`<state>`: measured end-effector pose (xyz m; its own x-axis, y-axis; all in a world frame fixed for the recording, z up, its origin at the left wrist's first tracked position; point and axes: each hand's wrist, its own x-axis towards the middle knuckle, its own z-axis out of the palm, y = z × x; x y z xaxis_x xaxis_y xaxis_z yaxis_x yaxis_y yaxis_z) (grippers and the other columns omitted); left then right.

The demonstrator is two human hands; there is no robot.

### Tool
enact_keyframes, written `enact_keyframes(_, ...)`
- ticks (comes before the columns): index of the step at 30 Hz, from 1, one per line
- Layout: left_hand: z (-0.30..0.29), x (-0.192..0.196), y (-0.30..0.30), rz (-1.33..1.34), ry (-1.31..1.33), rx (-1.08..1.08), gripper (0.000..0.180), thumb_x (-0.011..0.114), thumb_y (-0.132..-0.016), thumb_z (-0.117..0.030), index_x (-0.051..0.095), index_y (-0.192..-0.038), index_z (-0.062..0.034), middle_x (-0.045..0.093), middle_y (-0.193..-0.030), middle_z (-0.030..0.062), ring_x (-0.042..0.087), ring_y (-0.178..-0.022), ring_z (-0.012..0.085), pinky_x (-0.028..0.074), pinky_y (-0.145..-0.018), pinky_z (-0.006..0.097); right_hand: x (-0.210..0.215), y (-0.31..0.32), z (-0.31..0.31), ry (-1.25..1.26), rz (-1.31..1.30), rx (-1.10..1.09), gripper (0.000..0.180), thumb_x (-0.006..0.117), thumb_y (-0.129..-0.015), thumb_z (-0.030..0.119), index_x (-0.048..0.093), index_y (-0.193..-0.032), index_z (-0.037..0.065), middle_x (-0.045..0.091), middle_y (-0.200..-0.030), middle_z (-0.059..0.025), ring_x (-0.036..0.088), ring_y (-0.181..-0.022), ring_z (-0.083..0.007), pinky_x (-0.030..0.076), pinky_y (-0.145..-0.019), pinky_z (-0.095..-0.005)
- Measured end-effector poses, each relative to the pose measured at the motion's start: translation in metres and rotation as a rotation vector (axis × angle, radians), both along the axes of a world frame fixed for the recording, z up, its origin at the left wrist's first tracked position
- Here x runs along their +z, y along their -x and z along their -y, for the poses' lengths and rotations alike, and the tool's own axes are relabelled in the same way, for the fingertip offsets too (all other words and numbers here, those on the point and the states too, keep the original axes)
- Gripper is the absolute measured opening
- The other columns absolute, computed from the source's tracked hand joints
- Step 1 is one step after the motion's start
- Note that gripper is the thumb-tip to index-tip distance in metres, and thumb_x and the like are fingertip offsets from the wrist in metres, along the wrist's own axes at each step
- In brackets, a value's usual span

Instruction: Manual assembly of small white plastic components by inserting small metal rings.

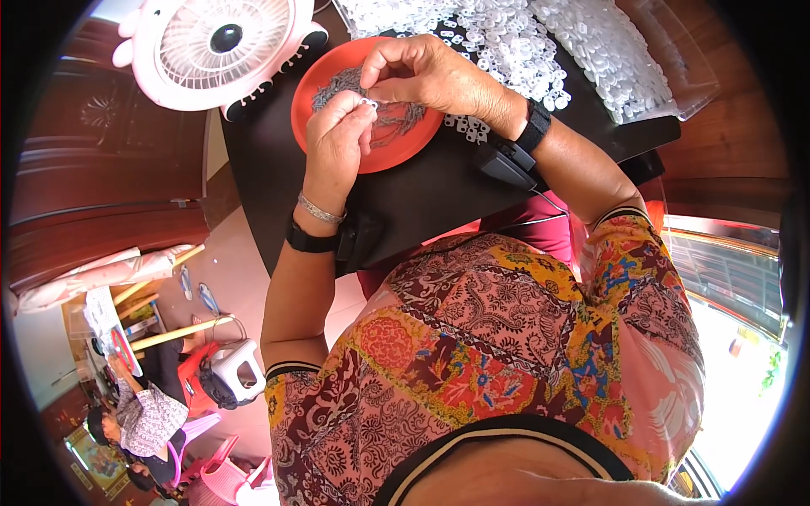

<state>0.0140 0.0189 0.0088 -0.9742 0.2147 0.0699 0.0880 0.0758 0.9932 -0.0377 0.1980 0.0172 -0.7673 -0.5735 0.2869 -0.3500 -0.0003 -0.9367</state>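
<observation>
Over an orange-red round tray (302,126), my two hands meet at the fingertips. My left hand (334,139) is closed, pinching a small white plastic piece (369,103) between thumb and fingers. Just above it, my right hand (434,80) is closed with thumb and forefinger together; whatever lies between them is too small to make out. In the tray lies a tangle of thin grey cord-like pieces (407,121), partly covered by my hands. Loose white plastic pieces (523,63) of the same look are heaped on the black table beyond my right hand.
A pink and white fan (226,38) stands left of the tray. At the far right, a clear container (675,105) holds many white pieces. The black table (405,202) ends near my body. Away to the left, another person (152,417) sits near pink chairs (224,481).
</observation>
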Motion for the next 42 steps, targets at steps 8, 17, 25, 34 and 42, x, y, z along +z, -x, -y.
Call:
enact_keyframes(8,-0.001,-0.004,0.001,-0.038,-0.040,0.016,0.017,0.051,-0.087,-0.011,0.055,-0.074,-0.0005,0.048,-0.057,0.0001,0.043,-0.051,0.0075,0.034,-0.048,0.022,0.000,-0.003,0.004,0.040,0.032,-0.016,0.009,0.065,-0.083,0.000,0.064,-0.091,0.001,0.064,-0.082,0.0001,0.058,-0.077,-0.0054,0.049,-0.073,-0.0213)
enact_keyframes(17,0.002,-0.007,0.007,0.046,-0.059,0.029,0.016,0.052,-0.089,-0.013,0.056,-0.077,-0.0039,0.048,-0.059,-0.0016,0.042,-0.049,0.0054,0.030,-0.045,0.019,0.003,0.002,-0.003,-0.100,-0.080,-0.093,0.017,0.068,-0.085,0.010,0.064,-0.099,0.001,0.066,-0.086,-0.0006,0.059,-0.080,-0.0062,0.049,-0.075,-0.0225)
enact_keyframes(25,0.015,-0.006,0.012,0.028,-0.125,0.008,0.019,0.047,-0.093,-0.016,0.054,-0.082,-0.0027,0.048,-0.065,0.0016,0.046,-0.055,0.0092,0.034,-0.049,0.021,0.017,0.036,-0.070,-0.766,-0.629,-0.835,0.017,0.060,-0.080,0.023,0.066,-0.085,0.008,0.066,-0.079,-0.0155,0.064,-0.078,-0.0332,0.050,-0.070,-0.0419)
enact_keyframes(34,0.011,-0.003,0.011,0.093,-0.026,0.000,0.021,0.046,-0.092,-0.019,0.054,-0.078,-0.0055,0.051,-0.064,0.0011,0.049,-0.054,0.0088,0.035,-0.049,0.020,-0.026,0.066,-0.126,-1.126,-0.624,-0.871,0.020,0.056,-0.077,0.026,0.063,-0.083,0.008,0.064,-0.079,-0.0128,0.060,-0.084,-0.0348,0.047,-0.077,-0.0459)
enact_keyframes(42,0.011,0.007,0.005,0.277,0.082,-0.145,0.020,0.046,-0.090,-0.020,0.053,-0.075,-0.0076,0.051,-0.061,0.0003,0.046,-0.050,0.0081,0.033,-0.046,0.020,-0.015,0.059,-0.101,-0.879,-0.583,-0.429,0.016,0.059,-0.072,0.020,0.063,-0.078,0.006,0.062,-0.073,-0.0125,0.061,-0.071,-0.0305,0.047,-0.063,-0.0382)
